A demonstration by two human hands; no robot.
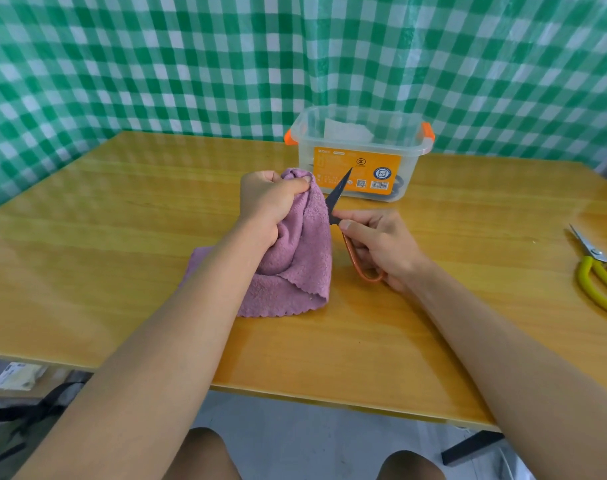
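A purple fluffy cloth (295, 265) lies bunched on the wooden table (122, 209). My left hand (267, 202) grips its top and lifts it into a peak, while the lower part spreads on the table. My right hand (381, 247) holds small thread snips (340, 195) with a copper-coloured loop handle. Their dark pointed blades angle up and away, right beside the cloth's raised edge. Whether the blades touch the cloth I cannot tell.
A clear plastic box (360, 150) with orange latches and an orange label stands behind the hands. Yellow-handled scissors (599, 271) lie at the table's right edge. A green checked curtain (191, 64) hangs behind the table. My knees show below the front edge.
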